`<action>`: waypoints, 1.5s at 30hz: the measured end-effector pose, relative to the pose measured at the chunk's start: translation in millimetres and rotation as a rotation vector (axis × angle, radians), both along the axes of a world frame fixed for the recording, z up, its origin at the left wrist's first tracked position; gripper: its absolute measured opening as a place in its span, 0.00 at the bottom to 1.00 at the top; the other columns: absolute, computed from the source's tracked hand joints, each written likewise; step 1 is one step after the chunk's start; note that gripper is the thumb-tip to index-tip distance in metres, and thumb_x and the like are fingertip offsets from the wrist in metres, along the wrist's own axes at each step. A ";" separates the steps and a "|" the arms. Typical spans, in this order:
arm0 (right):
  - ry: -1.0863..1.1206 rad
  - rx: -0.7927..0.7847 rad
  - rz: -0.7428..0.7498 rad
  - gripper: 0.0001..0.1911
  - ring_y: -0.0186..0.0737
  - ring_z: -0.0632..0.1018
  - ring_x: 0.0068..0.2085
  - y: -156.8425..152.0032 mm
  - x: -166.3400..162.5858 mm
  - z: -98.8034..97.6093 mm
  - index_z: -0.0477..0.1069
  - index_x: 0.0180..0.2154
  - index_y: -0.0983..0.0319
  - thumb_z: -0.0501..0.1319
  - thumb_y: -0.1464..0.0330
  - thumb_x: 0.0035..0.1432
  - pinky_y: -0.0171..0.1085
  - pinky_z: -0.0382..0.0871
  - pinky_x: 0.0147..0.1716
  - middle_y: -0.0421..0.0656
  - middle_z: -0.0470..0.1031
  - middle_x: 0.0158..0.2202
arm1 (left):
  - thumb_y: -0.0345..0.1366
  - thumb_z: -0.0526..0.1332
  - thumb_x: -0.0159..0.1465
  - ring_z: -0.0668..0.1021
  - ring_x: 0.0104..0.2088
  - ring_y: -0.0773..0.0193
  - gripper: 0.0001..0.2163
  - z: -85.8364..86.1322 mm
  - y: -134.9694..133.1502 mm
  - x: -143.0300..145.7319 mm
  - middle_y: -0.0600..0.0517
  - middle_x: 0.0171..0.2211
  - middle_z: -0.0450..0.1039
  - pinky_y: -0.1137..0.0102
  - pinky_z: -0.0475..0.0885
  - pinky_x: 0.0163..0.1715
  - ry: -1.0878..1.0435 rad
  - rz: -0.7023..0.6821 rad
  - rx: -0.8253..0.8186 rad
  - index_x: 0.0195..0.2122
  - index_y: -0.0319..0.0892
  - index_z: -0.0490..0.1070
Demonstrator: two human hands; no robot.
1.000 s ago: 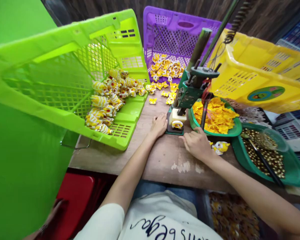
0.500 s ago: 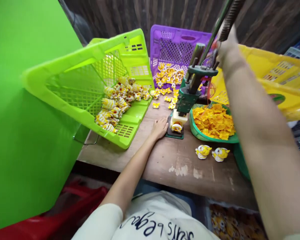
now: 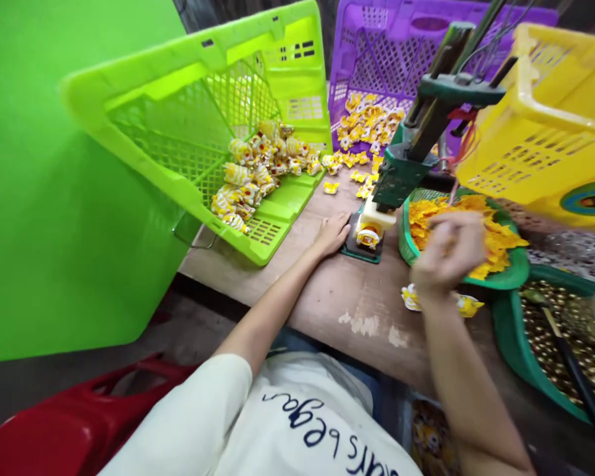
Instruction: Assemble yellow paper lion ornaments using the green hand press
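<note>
My left hand (image 3: 333, 234) lies flat on the wooden table, its fingertips at the base edge of a green hand press (image 3: 394, 178). Under the press head, in a cream-coloured block, sits a small yellow-and-white piece (image 3: 367, 236). My right hand (image 3: 449, 251) is raised in front of a green basket (image 3: 407, 241) of thin orange-yellow plastic pieces (image 3: 496, 244). Its fingers look curled but are smeared by motion, and whether they hold anything is not visible. Below that hand two yellow-and-white figures (image 3: 469, 305) lie on the table, partly covered by it.
A tilted lime-green crate (image 3: 188, 225) at left holds several striped figures. Small yellow-and-white parts (image 3: 369, 125) spill from a purple crate (image 3: 381, 63) behind. At right stand a yellow crate (image 3: 535, 145) and a green tub (image 3: 513, 330) of gold-coloured bits. A red chair (image 3: 54, 423) is lower left.
My right hand has come down from the upper part of the press to in front of the green basket. My left hand stays beside the press base. The view has shifted rightward and down.
</note>
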State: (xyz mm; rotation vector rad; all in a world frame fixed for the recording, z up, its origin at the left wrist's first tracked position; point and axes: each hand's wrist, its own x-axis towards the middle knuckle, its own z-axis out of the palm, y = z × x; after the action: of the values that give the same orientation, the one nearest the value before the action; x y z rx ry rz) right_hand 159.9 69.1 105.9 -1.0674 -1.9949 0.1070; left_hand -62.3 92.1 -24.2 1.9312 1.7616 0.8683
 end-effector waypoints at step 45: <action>0.278 -0.338 -0.456 0.33 0.54 0.77 0.46 -136.9 130.8 -123.5 0.69 0.51 0.66 0.67 0.52 0.50 0.53 0.69 0.49 0.57 0.75 0.47 | 0.41 0.55 0.67 0.73 0.55 0.53 0.17 17.1 -149.2 15.6 0.43 0.52 0.71 0.54 0.65 0.59 -0.165 0.256 0.067 0.54 0.42 0.71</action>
State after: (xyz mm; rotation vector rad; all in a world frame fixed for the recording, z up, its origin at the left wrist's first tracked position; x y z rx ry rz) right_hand 290.8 -67.7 -17.6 -1.6038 -1.4762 0.3374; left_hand -46.7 -57.1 -7.1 1.6408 1.9271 1.1524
